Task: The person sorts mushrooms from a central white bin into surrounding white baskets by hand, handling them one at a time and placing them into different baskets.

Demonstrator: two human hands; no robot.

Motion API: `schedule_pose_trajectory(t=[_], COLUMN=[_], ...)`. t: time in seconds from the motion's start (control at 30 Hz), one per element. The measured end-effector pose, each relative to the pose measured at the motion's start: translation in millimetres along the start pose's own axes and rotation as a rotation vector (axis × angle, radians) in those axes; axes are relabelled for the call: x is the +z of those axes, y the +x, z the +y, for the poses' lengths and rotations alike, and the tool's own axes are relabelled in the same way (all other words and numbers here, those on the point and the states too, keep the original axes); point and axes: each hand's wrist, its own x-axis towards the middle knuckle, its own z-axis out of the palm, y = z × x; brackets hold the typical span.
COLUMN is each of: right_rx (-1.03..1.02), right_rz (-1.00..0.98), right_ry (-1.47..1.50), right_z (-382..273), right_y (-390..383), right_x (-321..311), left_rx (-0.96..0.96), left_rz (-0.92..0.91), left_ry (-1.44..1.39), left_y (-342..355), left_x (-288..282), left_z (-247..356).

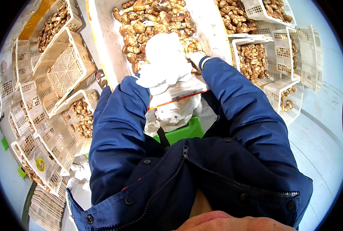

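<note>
Many brown-and-white mushrooms [154, 23] lie in a long white tray [102, 34] before me. A bright, washed-out white cloth-like bundle [163, 54] covers the near part of the mushrooms, between my forearms. My right hand [196, 58], in a pale glove, is at the right edge of the mushrooms, close beside that bundle; its fingers are mostly hidden. The left sleeve [127, 90] reaches the tray's near left side, and my left hand is lost behind the white bundle.
Perforated plastic baskets stand on both sides. Mushrooms fill one left basket [74, 18] and one right basket [236, 61]; a beige basket [67, 71] shows its bare lattice floor. A green plastic object [185, 131] and crumpled white material [171, 114] sit below the tray's near edge.
</note>
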Motion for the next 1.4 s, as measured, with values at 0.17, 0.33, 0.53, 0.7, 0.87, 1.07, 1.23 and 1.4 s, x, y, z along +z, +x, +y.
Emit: schedule_pose_trajectory(t=[0.17, 0.33, 0.53, 0.7, 0.87, 1.07, 1.23, 1.4], right_rx=[-0.102, -1.279, -0.943, -0.064, -0.522, -0.632, -0.302, -0.245], right_rz=[-0.326, -0.166, -0.056, 0.146, 0.309, 0.521, 0.181, 0.225], right_ry=[0.347, -0.603, -1.595, -1.378, -1.268, -1.090, -1.367, -1.440], right_z=[31, 46, -46, 71, 58, -21, -41, -12], right_y=[14, -40, -300, -207, -187, -159, -53, 5], right_x=[13, 27, 122, 43, 26, 9, 27, 59], left_rx=[0.077, 0.180, 0.092, -0.226, -0.077, 0.216, 0.519, 0.485], left_rz=[0.104, -0.033, -0.320, -0.144, -0.175, -0.147, 0.378, 0.414], left_ry=[0.118, 0.223, 0.285, 0.769, 0.870, 0.715, -0.249, -0.018], left_y=[-18, -102, -168, -149, -173, -198, -156, -160], left_x=[7, 43, 100, 116, 93, 18, -21, -18], left_z=[36, 60, 1, 9, 30, 143, 139, 146])
